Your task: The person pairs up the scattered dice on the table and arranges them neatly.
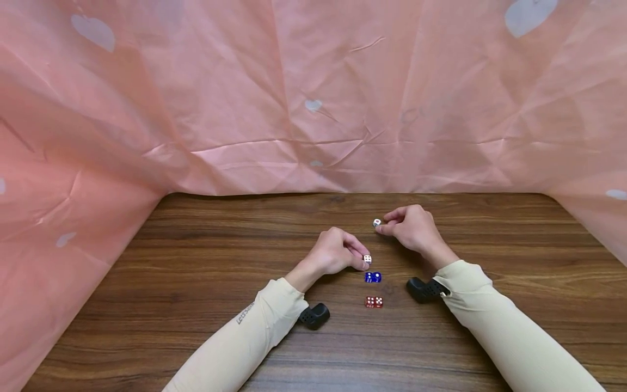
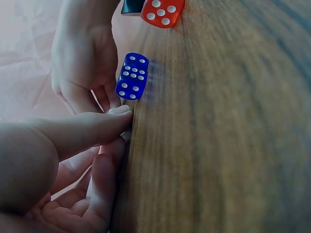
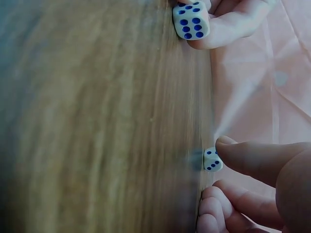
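My left hand point(image 1: 337, 251) pinches a white die point(image 1: 367, 258) between thumb and fingertips, just beyond a pair of blue dice point(image 1: 373, 277). In the right wrist view that same white die shows its blue pips at the top. Farther back, my right hand point(image 1: 413, 226) is beside a second white die point(image 1: 376, 222). Its thumb point(image 3: 252, 158) is at the die's edge, and the fingers lie apart from it. A pair of red dice point(image 1: 374, 302) sits nearer to me than the blue pair. My left thumb point(image 2: 97, 127) mostly hides the held die in the left wrist view.
Under the dice is a brown wood-grain table point(image 1: 196, 272). A pink cloth point(image 1: 235, 109) with pale hearts hangs along its back and sides. Black wrist devices point(image 1: 315, 316) jut out from both cream sleeves point(image 1: 245, 332).
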Demonstrator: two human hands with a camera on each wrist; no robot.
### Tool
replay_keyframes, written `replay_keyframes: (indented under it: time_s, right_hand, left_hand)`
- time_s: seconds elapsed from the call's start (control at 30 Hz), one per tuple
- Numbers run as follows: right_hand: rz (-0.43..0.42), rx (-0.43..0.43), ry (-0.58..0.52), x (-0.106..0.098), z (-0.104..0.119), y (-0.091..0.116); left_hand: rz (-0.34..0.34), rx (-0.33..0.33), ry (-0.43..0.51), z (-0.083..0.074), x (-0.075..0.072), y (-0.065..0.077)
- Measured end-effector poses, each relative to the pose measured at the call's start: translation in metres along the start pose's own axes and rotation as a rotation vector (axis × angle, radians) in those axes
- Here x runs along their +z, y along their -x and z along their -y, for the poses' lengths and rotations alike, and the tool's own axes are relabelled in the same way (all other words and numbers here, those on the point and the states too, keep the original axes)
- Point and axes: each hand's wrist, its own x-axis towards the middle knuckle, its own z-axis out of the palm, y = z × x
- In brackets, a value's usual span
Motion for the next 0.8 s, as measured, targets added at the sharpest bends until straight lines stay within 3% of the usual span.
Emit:
replay_keyframes:
  time_s: [0.8]
  right_hand:
    - [-0.037,-0.002,0.041,0.0038,0.0008,-0.0079]
  left_hand:
    - [0.003,-0.004,0.001,-0.0030,0.0021,-0.0015]
